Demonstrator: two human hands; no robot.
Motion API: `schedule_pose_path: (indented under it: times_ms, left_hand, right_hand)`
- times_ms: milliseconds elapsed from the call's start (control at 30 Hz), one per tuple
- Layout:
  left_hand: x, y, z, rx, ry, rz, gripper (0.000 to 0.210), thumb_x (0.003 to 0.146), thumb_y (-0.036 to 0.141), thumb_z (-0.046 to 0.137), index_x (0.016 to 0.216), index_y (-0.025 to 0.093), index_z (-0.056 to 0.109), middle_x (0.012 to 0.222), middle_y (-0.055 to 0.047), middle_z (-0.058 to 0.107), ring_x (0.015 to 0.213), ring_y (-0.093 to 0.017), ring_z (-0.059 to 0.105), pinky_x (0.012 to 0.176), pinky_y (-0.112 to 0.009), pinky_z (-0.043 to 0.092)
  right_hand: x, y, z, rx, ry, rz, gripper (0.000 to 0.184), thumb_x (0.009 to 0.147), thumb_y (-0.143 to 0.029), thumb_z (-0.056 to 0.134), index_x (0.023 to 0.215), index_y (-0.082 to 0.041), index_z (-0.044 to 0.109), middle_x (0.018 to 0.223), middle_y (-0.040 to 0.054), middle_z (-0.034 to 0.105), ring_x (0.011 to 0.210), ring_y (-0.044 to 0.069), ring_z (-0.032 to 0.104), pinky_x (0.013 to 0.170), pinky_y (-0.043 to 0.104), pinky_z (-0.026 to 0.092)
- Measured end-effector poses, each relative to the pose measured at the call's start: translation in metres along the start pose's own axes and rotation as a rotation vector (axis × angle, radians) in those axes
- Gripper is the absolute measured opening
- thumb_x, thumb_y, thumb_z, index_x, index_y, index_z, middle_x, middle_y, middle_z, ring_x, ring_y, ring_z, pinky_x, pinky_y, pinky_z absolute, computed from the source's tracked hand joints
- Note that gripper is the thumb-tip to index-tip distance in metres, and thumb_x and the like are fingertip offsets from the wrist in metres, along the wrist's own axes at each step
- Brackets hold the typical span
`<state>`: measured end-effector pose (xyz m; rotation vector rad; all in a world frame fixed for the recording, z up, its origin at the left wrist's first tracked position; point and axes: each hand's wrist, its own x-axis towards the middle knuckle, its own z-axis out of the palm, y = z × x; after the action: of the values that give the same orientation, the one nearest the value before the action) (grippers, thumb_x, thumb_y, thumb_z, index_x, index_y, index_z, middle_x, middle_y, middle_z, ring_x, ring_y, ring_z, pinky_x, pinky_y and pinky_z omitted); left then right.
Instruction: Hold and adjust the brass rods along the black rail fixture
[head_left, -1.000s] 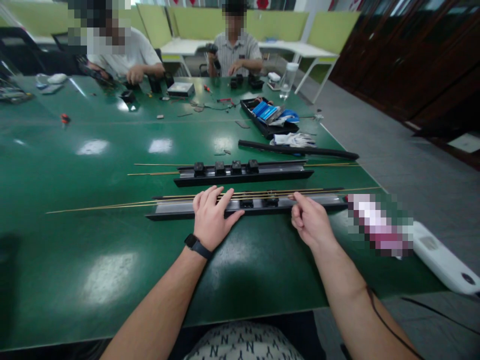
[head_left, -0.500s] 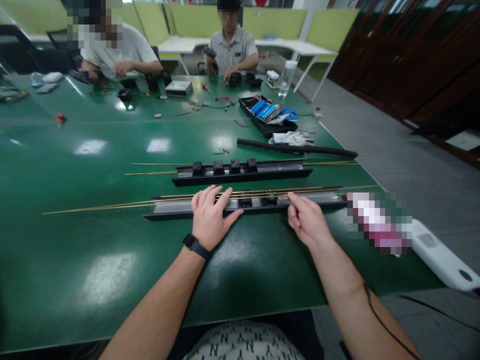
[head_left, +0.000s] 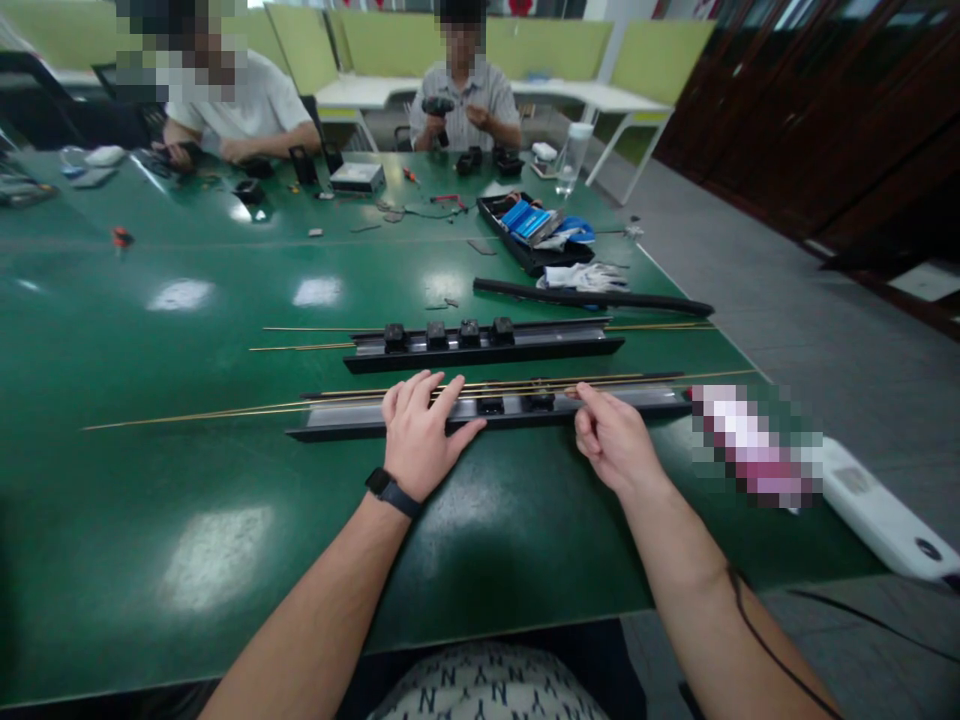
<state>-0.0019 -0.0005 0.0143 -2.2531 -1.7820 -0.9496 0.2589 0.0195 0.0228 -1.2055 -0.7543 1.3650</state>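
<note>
A long black channel with a pale inner strip (head_left: 345, 412) lies across the table before me. Thin brass rods (head_left: 195, 414) run lengthwise over it and stick out past its left end. My left hand (head_left: 420, 435) rests across the channel, fingers and thumb spread. My right hand (head_left: 615, 437) is closed, its thumb and index finger pinching a brass rod near the channel's right part. Between my hands, two black blocks (head_left: 541, 398) sit in the channel beneath the rods; whatever lies under my left hand is hidden.
Behind lies a second channel (head_left: 487, 355) with several black blocks (head_left: 436, 336) and rods. Farther back are a black foam-like strip (head_left: 592, 296), gloves (head_left: 585, 277) and a black tray (head_left: 525, 257). A white device (head_left: 877, 510) is at right. Two people sit across the green table (head_left: 300, 560).
My hands and the rods stay practically still. Across the table, one co-worker has raised a dark power tool and lifted the other hand off the table; the other co-worker's hands have shifted.
</note>
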Motion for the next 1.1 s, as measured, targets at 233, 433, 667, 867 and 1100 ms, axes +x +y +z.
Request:
schedule_pose_path:
  times_ms: [233,433,667,867,1100]
  left_hand:
    - [0.0001,0.0011,-0.0010,-0.011,-0.004,-0.003,0.056,0.087,0.055,0.072,0.135,0.027,0.063,0.136,-0.012,0.064,0.135,-0.033,0.051,0.116,-0.052,0.030]
    - [0.0001,0.0004,-0.0003,-0.006,-0.003,-0.002,0.055,0.088,0.055,0.071,0.134,0.027,0.064,0.135,-0.012,0.064,0.135,-0.033,0.052,0.115,-0.053,0.031]
    - [0.0000,0.0004,-0.0012,-0.009,-0.006,-0.002,0.055,0.088,0.055,0.071,0.135,0.027,0.063,0.135,-0.012,0.064,0.135,-0.033,0.051,0.116,-0.053,0.030]
    - [0.0002,0.0001,-0.0009,-0.015,-0.004,-0.004,0.055,0.087,0.055,0.071,0.134,0.027,0.064,0.135,-0.012,0.064,0.134,-0.033,0.052,0.115,-0.053,0.031]
    - [0.0000,0.0003,-0.0007,-0.009,0.003,-0.001,0.055,0.087,0.055,0.071,0.135,0.028,0.063,0.135,-0.012,0.064,0.135,-0.033,0.052,0.115,-0.053,0.030]
  right_hand:
    - [-0.0010,-0.0007,0.0020,-0.012,-0.021,0.017,0.035,0.077,-0.045,0.084,0.090,-0.016,0.068,0.046,-0.0067,0.052,0.029,0.004,0.031,0.028,0.016,0.020]
    - [-0.0012,-0.0003,0.0029,-0.006,-0.005,0.008,0.033,0.078,-0.045,0.083,0.089,-0.017,0.068,0.046,-0.0069,0.050,0.029,0.005,0.032,0.028,0.016,0.020]
    - [-0.0010,-0.0011,0.0029,-0.001,0.023,-0.002,0.033,0.077,-0.044,0.084,0.088,-0.016,0.068,0.046,-0.0068,0.050,0.029,0.005,0.032,0.028,0.016,0.021]
    - [0.0001,-0.0009,0.0017,0.011,0.018,-0.011,0.031,0.079,-0.044,0.082,0.088,-0.016,0.069,0.045,-0.0073,0.049,0.029,0.004,0.031,0.028,0.016,0.021]
    - [-0.0017,-0.0013,0.0037,-0.017,-0.014,0.019,0.037,0.077,-0.049,0.083,0.086,-0.017,0.067,0.046,-0.0058,0.052,0.029,0.004,0.031,0.028,0.016,0.020]
